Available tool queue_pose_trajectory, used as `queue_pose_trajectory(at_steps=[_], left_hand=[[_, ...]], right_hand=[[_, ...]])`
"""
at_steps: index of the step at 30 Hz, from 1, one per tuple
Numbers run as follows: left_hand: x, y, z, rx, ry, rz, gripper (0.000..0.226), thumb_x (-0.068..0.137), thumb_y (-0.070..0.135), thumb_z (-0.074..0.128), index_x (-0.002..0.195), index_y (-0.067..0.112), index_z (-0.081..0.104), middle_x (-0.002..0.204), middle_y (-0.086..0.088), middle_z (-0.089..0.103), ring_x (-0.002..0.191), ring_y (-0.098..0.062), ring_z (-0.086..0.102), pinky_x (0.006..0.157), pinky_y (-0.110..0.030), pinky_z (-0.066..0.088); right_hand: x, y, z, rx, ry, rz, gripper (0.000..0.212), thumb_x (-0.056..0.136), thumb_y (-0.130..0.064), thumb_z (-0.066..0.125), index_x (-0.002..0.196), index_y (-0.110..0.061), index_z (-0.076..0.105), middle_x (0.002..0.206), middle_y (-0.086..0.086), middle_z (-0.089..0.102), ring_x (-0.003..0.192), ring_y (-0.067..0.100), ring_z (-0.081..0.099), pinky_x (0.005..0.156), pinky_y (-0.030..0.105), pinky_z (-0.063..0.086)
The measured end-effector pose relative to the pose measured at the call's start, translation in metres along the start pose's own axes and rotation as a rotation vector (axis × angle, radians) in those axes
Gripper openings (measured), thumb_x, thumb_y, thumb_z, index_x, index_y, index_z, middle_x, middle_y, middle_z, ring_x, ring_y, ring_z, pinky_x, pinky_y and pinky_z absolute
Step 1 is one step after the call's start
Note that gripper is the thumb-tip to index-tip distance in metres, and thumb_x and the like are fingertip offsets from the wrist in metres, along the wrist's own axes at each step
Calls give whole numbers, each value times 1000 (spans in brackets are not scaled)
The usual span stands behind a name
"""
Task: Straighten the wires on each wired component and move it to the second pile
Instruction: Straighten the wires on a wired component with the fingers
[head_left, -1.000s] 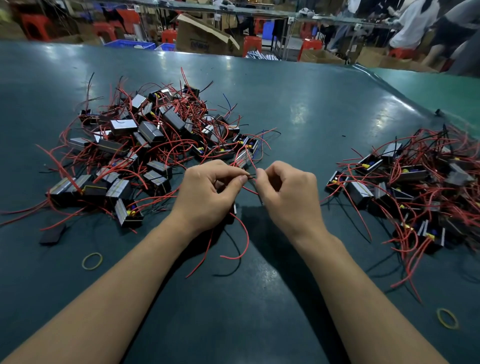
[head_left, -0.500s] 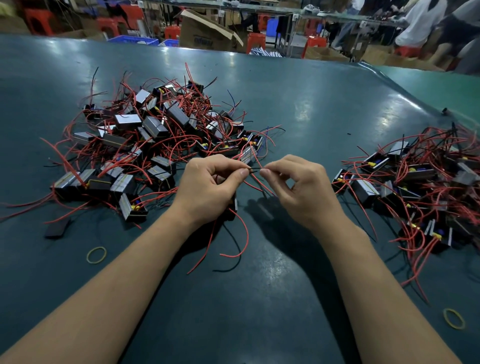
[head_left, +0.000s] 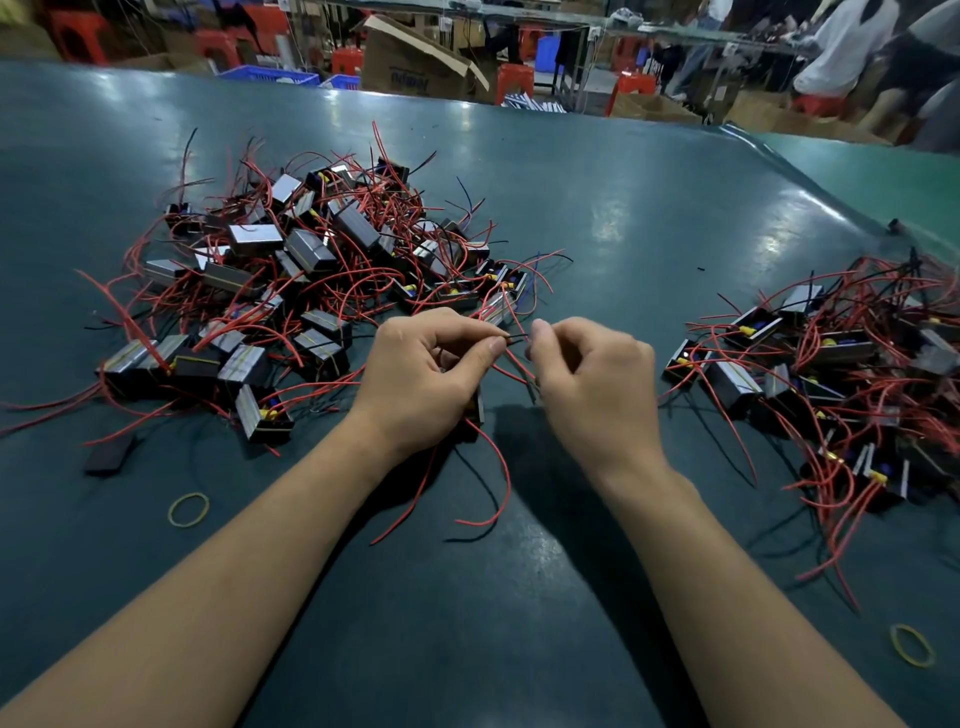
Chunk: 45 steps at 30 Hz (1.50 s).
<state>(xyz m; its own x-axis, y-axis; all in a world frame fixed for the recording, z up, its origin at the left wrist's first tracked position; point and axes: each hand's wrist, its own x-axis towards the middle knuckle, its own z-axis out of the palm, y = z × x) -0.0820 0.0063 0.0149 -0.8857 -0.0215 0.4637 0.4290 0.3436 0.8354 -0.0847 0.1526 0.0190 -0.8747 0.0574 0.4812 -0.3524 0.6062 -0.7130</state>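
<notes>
Held component (head_left: 477, 410): I see only a dark edge of it under my left hand, low over the table between the two piles; most of it is hidden by the palm.
Black wire (head_left: 515, 339): a short thin stretch spans the gap between my two hands, roughly level.
Left hand (head_left: 426, 376): fingers curled, thumb and forefinger pinching the black wire at its left end; the rest of the hand wraps over the component.
Right hand (head_left: 592, 379): fingers curled inward, fingertips pinching the same wire at its right end, just beside the left thumb.
Loose leads (head_left: 488, 499): red wires and a black one hang from below my left hand and curl onto the table toward me.
First pile (head_left: 291, 280): a tangled heap of small black blocks with silvery faces and red wires, left of my hands and beyond them.
Second pile (head_left: 841, 374): a similar heap to my right, well apart from the first.
Table (head_left: 623, 218): dark green, glossy.
Rubber bands: one yellow band (head_left: 188, 509) near my left forearm, another (head_left: 912, 645) at the near right.
Black flat piece (head_left: 110, 457): lies alone just below the first pile.
Background: cardboard box (head_left: 415, 67), red stools and blue crates beyond the table; people at far right, blurred.
</notes>
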Motion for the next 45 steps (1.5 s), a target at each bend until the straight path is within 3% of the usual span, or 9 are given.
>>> queue_pose_trajectory(at_steps=[3, 10, 16, 24, 26, 31, 33, 38, 45], left_hand=[[2, -1, -2, -22, 42, -49, 11, 87, 4, 70, 89, 13, 75, 80, 8, 69, 68, 3, 62, 62, -10, 46], [3, -3, -3, -56, 36, -102, 12, 87, 6, 70, 84, 17, 74, 75, 9, 69, 64, -2, 61, 60, -16, 49], [2, -1, -3, -81, -21, -94, 12, 87, 6, 70, 84, 17, 74, 76, -7, 71, 66, -22, 61, 58, -30, 49], [-1, 7, -1, -239, -75, -66, 10, 86, 3, 70, 88, 11, 74, 78, -9, 71, 70, -16, 60, 64, -31, 49], [-2, 7, 4, -179, -68, -49, 10, 86, 3, 70, 88, 12, 74, 79, -12, 70, 68, -22, 55, 60, -32, 43], [-3, 4, 9, -224, -105, -122, 13, 87, 2, 69, 92, 12, 74, 72, -9, 69, 61, -13, 54, 54, -20, 44], [-2, 5, 6, -240, -102, -99, 16, 88, -1, 66, 97, 9, 74, 85, -7, 73, 74, -9, 63, 69, -19, 51], [10, 0, -7, -338, 205, -179, 18, 93, 1, 58, 90, 10, 72, 85, -5, 72, 73, -11, 64, 68, -21, 50], [15, -9, -11, -274, 436, -226, 16, 96, 5, 54, 96, 13, 67, 68, 2, 65, 51, -3, 50, 51, -17, 42]], right_hand=[[0, 4, 0, -132, -14, -258, 29, 93, -26, 63, 71, -7, 64, 60, 1, 56, 56, 26, 52, 58, 43, 46], [12, 21, -15, -122, -69, -328, 30, 81, -12, 77, 110, -12, 70, 83, 0, 62, 63, 22, 58, 69, 44, 52], [13, 19, -16, -59, -128, -380, 14, 91, -18, 68, 92, -8, 77, 79, 7, 70, 70, 28, 65, 64, 45, 52], [13, -10, -19, 1280, -492, 841, 33, 84, -20, 57, 51, -16, 56, 44, -7, 38, 36, 6, 37, 30, 13, 26], [15, -10, -16, 1377, -460, 987, 29, 82, -19, 54, 53, -17, 50, 43, -9, 33, 36, 4, 35, 28, 12, 23], [16, -8, -14, 1151, -312, 896, 33, 93, -21, 49, 60, -18, 45, 44, -9, 32, 34, 5, 32, 28, 14, 22], [17, -7, -18, 1191, -314, 923, 37, 93, -25, 50, 57, -19, 50, 46, -8, 37, 35, 6, 35, 29, 15, 24], [17, -7, -28, 990, -206, 824, 33, 92, -34, 58, 64, -17, 60, 53, -5, 49, 39, 9, 44, 34, 15, 30], [-5, -15, -10, 221, -22, -129, 27, 88, -31, 65, 64, -18, 66, 60, -1, 60, 58, 8, 55, 55, 22, 43]])
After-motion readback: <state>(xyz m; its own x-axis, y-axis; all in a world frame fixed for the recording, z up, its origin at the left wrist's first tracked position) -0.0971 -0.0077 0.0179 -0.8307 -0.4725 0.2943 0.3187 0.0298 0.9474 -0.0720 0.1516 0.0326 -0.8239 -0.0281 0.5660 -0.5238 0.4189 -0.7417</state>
